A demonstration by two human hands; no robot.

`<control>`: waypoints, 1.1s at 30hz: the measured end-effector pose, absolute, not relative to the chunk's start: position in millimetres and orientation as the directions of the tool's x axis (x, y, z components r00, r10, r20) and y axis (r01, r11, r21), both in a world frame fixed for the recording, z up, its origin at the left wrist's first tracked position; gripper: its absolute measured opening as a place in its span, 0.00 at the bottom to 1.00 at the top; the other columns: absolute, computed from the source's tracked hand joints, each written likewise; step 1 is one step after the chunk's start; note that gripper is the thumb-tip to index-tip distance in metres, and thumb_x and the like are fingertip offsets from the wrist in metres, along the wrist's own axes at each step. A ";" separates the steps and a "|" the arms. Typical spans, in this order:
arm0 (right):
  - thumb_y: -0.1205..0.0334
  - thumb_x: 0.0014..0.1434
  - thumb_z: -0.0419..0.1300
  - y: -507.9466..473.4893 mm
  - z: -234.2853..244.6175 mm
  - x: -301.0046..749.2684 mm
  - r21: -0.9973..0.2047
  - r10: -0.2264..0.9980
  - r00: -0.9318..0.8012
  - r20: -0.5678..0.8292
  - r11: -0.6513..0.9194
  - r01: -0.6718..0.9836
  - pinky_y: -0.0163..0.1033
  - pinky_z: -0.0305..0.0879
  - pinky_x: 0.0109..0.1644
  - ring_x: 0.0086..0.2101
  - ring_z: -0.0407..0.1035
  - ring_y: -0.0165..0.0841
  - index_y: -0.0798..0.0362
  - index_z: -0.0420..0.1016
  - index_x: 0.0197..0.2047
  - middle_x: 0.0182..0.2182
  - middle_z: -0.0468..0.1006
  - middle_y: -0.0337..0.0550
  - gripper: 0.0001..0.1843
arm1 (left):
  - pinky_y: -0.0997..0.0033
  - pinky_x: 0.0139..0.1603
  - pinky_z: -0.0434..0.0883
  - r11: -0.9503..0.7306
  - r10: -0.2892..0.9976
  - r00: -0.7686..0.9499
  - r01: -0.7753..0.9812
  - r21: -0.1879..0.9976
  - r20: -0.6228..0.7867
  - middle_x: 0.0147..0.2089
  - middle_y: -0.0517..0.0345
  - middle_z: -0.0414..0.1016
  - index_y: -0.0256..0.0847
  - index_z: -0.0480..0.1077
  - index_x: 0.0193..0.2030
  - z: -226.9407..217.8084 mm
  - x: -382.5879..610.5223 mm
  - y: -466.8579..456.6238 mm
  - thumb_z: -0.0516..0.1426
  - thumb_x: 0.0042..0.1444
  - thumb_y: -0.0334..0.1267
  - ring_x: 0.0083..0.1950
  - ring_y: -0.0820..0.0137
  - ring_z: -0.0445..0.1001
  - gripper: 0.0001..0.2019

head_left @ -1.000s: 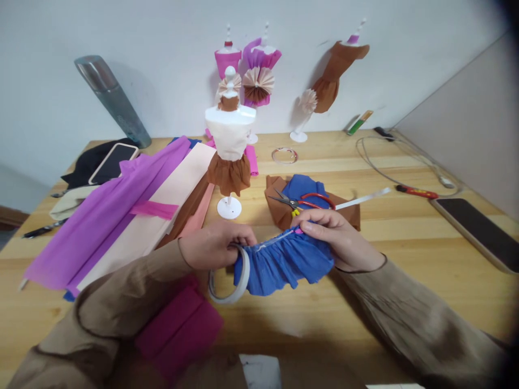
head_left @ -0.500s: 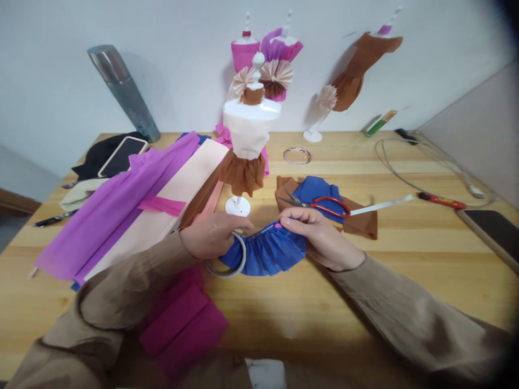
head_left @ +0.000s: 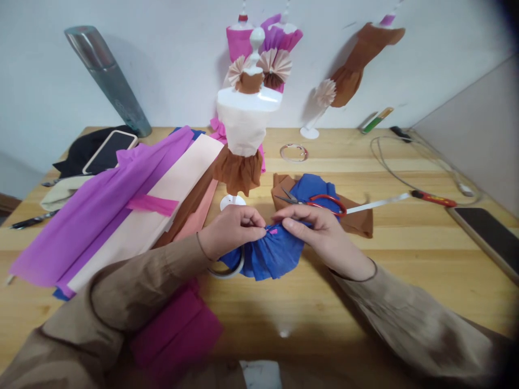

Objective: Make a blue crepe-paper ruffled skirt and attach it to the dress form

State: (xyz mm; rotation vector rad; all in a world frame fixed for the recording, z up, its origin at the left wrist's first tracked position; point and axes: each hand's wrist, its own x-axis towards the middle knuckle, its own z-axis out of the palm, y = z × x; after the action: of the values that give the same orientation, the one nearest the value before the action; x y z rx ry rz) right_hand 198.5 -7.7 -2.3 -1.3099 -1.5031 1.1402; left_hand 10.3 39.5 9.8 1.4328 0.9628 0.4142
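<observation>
A gathered blue crepe-paper ruffle point(head_left: 270, 259) is held just above the wood table, its pleats fanning down. My left hand point(head_left: 231, 229) pinches its upper edge, thumb and forefinger beside a small pink scrap point(head_left: 273, 231). My right hand point(head_left: 314, 229) grips the ruffle's right part, thumb in front. Below my left hand, a roll of tape point(head_left: 242, 265) hangs or rests around the ruffle's left end; which one is unclear. Behind the hands stands a small white dress form point(head_left: 243, 129) with a cream bodice, brown neck band and brown skirt point(head_left: 239, 168).
Red-handled scissors point(head_left: 326, 202) lie on folded blue and brown paper to the right. Purple paper point(head_left: 101, 200) and other coloured sheets cover the left side. Magenta paper point(head_left: 178, 324) lies in front. A phone point(head_left: 492, 232), a cable point(head_left: 389, 162) and a steel flask point(head_left: 109, 81) stand or lie around.
My left hand has moved right along the ruffle's upper edge to the pink scrap, closer to my right hand. The tape roll sits lower and partly behind the blue paper. The view has shifted slightly.
</observation>
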 end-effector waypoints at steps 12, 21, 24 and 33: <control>0.70 0.58 0.60 -7.3 -3.6 195.5 -0.464 0.699 -0.402 0.591 0.702 0.540 0.50 0.68 0.49 0.46 0.72 0.41 0.52 0.76 0.37 0.48 0.75 0.53 0.05 | 0.77 0.29 0.58 0.218 0.727 0.591 0.284 0.934 -0.350 0.22 0.65 0.65 0.35 0.67 0.24 6.5 10.7 41.1 0.58 0.46 0.30 0.25 0.79 0.61 0.03; 0.63 0.63 0.55 2.1 0.8 213.9 -0.759 0.903 -0.053 0.427 0.390 0.521 0.46 0.68 0.47 0.42 0.73 0.39 0.50 0.74 0.34 0.38 0.78 0.49 0.08 | 0.78 0.29 0.59 0.224 0.739 0.573 0.289 0.931 -0.356 0.21 0.66 0.65 0.34 0.67 0.23 4.5 11.6 42.0 0.58 0.45 0.28 0.25 0.79 0.62 0.04; 0.60 0.60 0.58 9.9 3.8 222.5 -0.578 0.862 -0.118 0.493 0.425 0.697 0.54 0.62 0.57 0.52 0.68 0.47 0.51 0.75 0.46 0.48 0.76 0.53 0.12 | 0.78 0.29 0.59 0.222 0.740 0.568 0.298 0.928 -0.359 0.21 0.66 0.65 0.34 0.67 0.22 6.4 12.7 41.6 0.58 0.45 0.26 0.24 0.80 0.62 0.04; 0.64 0.58 0.59 -2.5 3.4 193.9 -0.658 0.859 -0.355 0.369 0.511 0.552 0.46 0.68 0.42 0.36 0.73 0.39 0.53 0.77 0.31 0.30 0.79 0.47 0.06 | 0.78 0.29 0.60 0.155 0.744 0.605 0.256 0.954 -0.283 0.23 0.64 0.68 0.35 0.69 0.26 -2.1 12.5 41.7 0.58 0.47 0.30 0.26 0.78 0.64 0.02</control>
State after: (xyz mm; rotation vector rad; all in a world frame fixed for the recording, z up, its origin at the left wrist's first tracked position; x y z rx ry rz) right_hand 193.9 -2.5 3.4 -1.1490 -2.0533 0.5604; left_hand 12.5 41.7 -2.1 1.4159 0.9153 0.4312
